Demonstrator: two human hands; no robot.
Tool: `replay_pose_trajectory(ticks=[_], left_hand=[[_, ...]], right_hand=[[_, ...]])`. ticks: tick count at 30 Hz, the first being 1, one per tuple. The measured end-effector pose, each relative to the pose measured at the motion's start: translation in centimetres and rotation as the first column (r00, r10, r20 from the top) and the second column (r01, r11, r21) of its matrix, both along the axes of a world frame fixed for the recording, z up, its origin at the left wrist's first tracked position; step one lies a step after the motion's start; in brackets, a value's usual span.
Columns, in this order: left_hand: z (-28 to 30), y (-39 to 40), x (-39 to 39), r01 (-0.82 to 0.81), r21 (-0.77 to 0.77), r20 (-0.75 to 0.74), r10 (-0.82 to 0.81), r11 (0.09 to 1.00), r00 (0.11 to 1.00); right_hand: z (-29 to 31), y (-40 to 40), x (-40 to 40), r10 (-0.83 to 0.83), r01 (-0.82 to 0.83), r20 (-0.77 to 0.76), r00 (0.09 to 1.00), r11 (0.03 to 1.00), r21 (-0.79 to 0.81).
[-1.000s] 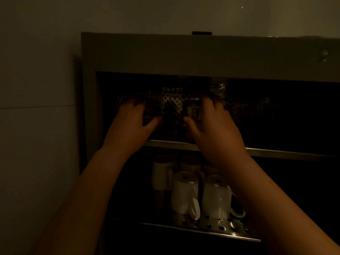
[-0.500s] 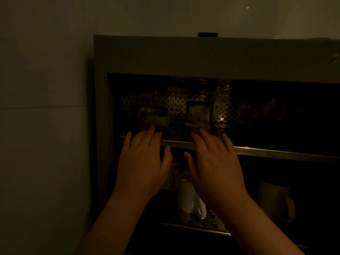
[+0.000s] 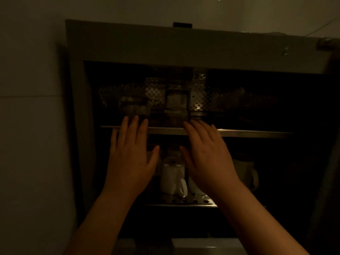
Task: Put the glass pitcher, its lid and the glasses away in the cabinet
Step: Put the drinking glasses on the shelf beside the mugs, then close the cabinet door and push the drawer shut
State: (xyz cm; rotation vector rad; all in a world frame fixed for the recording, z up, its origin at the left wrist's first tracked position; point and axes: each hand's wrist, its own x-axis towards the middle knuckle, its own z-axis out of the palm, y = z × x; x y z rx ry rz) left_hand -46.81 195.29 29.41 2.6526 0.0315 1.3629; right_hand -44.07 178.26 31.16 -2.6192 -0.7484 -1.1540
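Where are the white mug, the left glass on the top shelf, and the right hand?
white mug (image 3: 170, 178): head view, front of its body.
left glass (image 3: 133, 107): head view, its side wall.
right hand (image 3: 207, 159): head view, back of the hand.

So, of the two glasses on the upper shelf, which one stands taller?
The right glass, above the right hand, is the taller. The left glass, above the left hand, is shorter and wider.

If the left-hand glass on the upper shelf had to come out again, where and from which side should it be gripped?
Probably round its side wall, from the open front. The glass stands upright just behind the shelf rail, above the open left hand. A second glass stands apart to its right, leaving finger room.
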Motion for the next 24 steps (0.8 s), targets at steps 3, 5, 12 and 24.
replay_pose_trajectory(ticks=[3, 5, 12, 24], left_hand=[[-0.7, -1.8, -0.7, 0.055, -0.019, 0.002, -0.055, 0.998, 0.999], [-1.5, -3.4, -1.4, 0.097, -0.02, -0.009, -0.097, 0.995, 0.995], [-3.4, -10.5, -5.2, 0.282, -0.021, -0.092, -0.283, 0.959, 0.955], [-3.8, -32.1, -19.4, 0.764, -0.007, -0.055, -0.763, 0.645, 0.644]], right_hand=[[-0.9, -2.3, -2.0, -0.042, 0.043, -0.016, 0.999, 0.998, 0.042], [-1.8, -4.3, -3.7, -0.102, 0.104, -0.03, 0.994, 0.992, 0.064], [-3.3, -13.8, -12.7, -0.368, 0.368, -0.078, 0.927, 0.93, -0.01], [-2.9, -27.5, -34.7, -0.714, 0.712, 0.019, 0.7, 0.7, 0.061]])
